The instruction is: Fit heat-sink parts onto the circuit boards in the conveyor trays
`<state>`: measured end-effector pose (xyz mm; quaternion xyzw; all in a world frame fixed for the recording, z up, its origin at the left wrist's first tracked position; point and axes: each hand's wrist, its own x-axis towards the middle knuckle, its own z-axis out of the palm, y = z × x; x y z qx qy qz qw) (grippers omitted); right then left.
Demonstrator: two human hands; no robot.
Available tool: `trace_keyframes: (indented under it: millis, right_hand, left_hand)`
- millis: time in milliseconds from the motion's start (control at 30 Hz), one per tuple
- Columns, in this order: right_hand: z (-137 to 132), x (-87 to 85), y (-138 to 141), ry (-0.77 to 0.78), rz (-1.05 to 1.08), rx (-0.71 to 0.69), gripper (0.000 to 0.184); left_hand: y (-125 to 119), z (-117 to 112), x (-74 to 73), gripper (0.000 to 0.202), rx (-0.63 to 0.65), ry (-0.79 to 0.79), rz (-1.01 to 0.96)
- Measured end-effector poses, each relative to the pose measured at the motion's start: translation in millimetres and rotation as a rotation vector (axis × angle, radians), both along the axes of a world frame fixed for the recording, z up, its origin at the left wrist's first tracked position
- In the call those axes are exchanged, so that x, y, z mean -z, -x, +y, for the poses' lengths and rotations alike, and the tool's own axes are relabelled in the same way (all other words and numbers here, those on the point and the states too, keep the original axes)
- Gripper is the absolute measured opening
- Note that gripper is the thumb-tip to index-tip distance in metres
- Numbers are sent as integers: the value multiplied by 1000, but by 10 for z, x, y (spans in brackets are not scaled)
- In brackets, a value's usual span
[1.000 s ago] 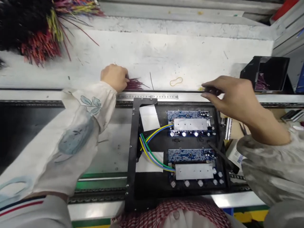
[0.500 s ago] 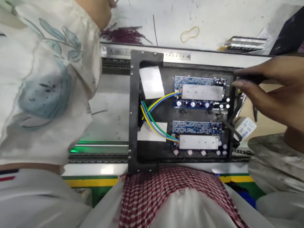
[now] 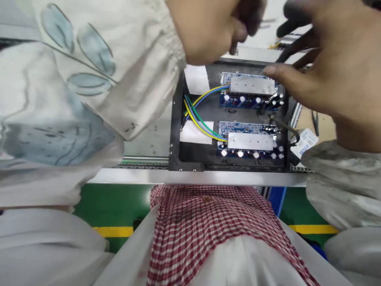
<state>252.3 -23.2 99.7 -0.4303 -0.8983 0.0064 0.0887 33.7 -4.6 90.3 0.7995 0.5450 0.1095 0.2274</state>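
Observation:
My left hand (image 3: 214,29) is above the far edge of a black metal case (image 3: 175,139). Its fingers are curled, and thin dark strips (image 3: 268,23) stick out from the fingertips. Across from it, my right hand (image 3: 330,67) hovers over the case's far right corner, fingers spread and slightly blurred, with nothing visible in them. Inside the case lie an upper blue circuit board (image 3: 242,101) and a lower blue circuit board (image 3: 232,127), each with a silver metal plate. Yellow, blue and green wires (image 3: 198,117) curve from the boards to the left wall.
The case rests across a metal rail track (image 3: 149,174). To its right are a white labelled box (image 3: 306,142) and a dark tool (image 3: 315,122) on a tan surface. A black cable (image 3: 290,129) loops over the case's right wall.
My left hand has moved right, over the case, with the thin strips. My right hand has lifted from the right wall and spread its fingers. The view has shifted, so the case appears higher.

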Motion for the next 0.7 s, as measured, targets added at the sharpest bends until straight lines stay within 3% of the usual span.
trace_keyframes:
  millis: [100, 167, 333, 367, 467, 567, 700]
  right_hand:
    - [-77, 6, 169, 21, -1, 40, 56]
    - [-116, 8, 195, 4, 5, 86, 48]
    - [-120, -14, 110, 19, 146, 133, 33]
    - [-98, -8, 93, 53, 181, 124, 30]
    - [47, 74, 68, 153, 224, 90, 26]
    - [324, 235, 63, 196, 250, 28, 19]
    - [728, 472, 60, 330, 247, 38, 13]
  left_hand:
    - [-129, -161, -31, 37, 175, -201, -84]
    - [-146, -202, -76, 37, 150, -211, -136]
    - [-96, -236, -198, 33, 113, -246, 242]
    - [-80, -226, -188, 31, 114, -268, 244]
    - [-54, -100, -59, 25, 101, -314, 43]
    - [-103, 176, 151, 19, 58, -284, -25]
    - [-217, 547, 445, 11, -6, -79, -178]
